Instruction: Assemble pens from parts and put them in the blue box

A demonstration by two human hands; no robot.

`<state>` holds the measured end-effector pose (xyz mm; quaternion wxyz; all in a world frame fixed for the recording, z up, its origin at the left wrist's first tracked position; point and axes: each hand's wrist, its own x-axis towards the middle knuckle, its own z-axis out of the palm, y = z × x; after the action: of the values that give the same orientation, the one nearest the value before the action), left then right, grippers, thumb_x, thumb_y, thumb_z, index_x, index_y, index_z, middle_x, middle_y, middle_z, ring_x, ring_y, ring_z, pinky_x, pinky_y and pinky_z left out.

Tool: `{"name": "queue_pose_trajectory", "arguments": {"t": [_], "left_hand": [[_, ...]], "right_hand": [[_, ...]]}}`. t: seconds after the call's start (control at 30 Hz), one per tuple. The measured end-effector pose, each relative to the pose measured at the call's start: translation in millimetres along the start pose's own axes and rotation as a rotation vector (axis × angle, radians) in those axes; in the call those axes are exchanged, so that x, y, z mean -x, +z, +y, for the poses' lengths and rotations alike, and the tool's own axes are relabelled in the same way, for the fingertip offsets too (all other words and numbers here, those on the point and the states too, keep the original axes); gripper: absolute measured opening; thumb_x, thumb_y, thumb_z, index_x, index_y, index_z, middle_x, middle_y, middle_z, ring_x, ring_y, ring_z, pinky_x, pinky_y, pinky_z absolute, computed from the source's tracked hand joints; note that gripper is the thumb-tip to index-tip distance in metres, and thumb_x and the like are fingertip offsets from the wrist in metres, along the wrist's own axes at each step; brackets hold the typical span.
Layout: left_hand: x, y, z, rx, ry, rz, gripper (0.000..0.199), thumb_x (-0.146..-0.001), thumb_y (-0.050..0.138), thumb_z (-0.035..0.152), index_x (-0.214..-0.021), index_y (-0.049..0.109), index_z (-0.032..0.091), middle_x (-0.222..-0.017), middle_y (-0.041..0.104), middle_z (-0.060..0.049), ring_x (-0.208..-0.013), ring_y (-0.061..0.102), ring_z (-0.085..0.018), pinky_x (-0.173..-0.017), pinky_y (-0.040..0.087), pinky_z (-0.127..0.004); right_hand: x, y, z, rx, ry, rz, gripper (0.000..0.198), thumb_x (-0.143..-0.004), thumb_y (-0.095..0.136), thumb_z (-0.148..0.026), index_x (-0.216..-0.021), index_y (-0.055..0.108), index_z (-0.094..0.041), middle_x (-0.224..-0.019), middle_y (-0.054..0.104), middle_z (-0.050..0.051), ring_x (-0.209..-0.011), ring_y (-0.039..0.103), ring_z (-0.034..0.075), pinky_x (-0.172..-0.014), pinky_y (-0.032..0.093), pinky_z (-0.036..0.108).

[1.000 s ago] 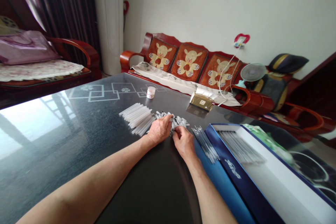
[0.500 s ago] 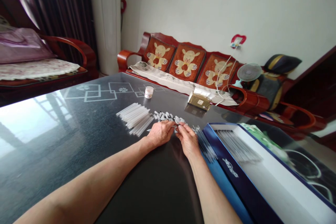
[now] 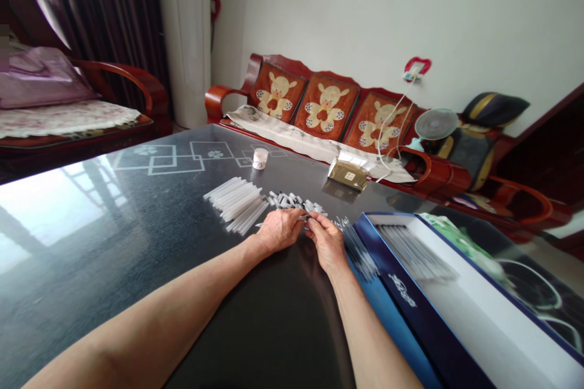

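Observation:
My left hand is closed, its fingers curled around a slim pen whose pointed end shows at the hand's left side. Thumb and fingers of my right hand pinch the pen's other end, where a small dark and pale piece shows between both hands' fingertips; its details are too small to tell. Just beyond the fingers lies a pile of white and black pen caps. Translucent white pen barrels are heaped to the left. Thin pen refills lie beside my right hand, partly blurred.
A blue box with a white inside stands at the right, holding a row of pens. Farther back on the dark table are a small white tub and a gold tissue box. Green plastic packaging lies behind the box.
Both hands stay together in nearly the same place. The fingertips have shifted slightly, and more of the small piece between them shows. The whole view has moved a little.

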<state>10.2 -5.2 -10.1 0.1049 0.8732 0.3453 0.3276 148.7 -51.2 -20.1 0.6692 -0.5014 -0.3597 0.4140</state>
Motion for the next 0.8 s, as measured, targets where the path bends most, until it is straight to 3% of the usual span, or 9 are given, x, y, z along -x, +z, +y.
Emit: {"name": "queue_pose_trajectory", "arguments": {"t": [0.1, 0.43, 0.6, 0.8], "left_hand": [[-1, 0, -2, -0.011, -0.028, -0.023, 0.024, -0.091, 0.044, 0.027, -0.103, 0.063, 0.019, -0.086, 0.069, -0.007, -0.076, 0.066, -0.019, -0.070, 0.050, -0.029], [-2, -6, -3, -0.057, 0.001, -0.012, 0.026, -0.092, 0.043, 0.029, -0.093, 0.066, 0.018, -0.086, 0.062, -0.007, -0.076, 0.061, -0.017, -0.069, 0.048, -0.026], [-2, -10, 0, -0.090, 0.004, -0.017, 0.028, -0.094, 0.040, 0.030, -0.094, 0.066, 0.018, -0.087, 0.063, -0.006, -0.082, 0.061, -0.017, -0.071, 0.047, -0.026], [-2, -11, 1, -0.125, 0.066, 0.002, 0.028, -0.095, 0.039, 0.028, -0.089, 0.064, 0.017, -0.084, 0.062, -0.005, -0.082, 0.060, -0.017, -0.073, 0.046, -0.026]], "right_hand": [[-1, 0, 3, 0.033, -0.012, 0.007, 0.033, -0.063, 0.080, -0.032, -0.092, 0.073, -0.018, -0.082, 0.072, 0.002, -0.076, 0.064, 0.015, -0.067, 0.050, 0.027], [-2, -4, 4, 0.099, -0.026, -0.042, 0.037, -0.066, 0.078, -0.038, -0.096, 0.073, -0.018, -0.085, 0.073, 0.003, -0.076, 0.064, 0.016, -0.070, 0.052, 0.029], [-3, -3, 2, 0.077, 0.003, -0.027, 0.037, -0.063, 0.079, -0.040, -0.091, 0.072, -0.018, -0.073, 0.069, 0.000, -0.066, 0.062, 0.013, -0.064, 0.052, 0.026], [-4, -6, 4, 0.174, -0.042, -0.045, 0.035, -0.068, 0.073, -0.049, -0.086, 0.070, -0.019, -0.073, 0.068, 0.000, -0.067, 0.062, 0.013, -0.058, 0.052, 0.023]]}}
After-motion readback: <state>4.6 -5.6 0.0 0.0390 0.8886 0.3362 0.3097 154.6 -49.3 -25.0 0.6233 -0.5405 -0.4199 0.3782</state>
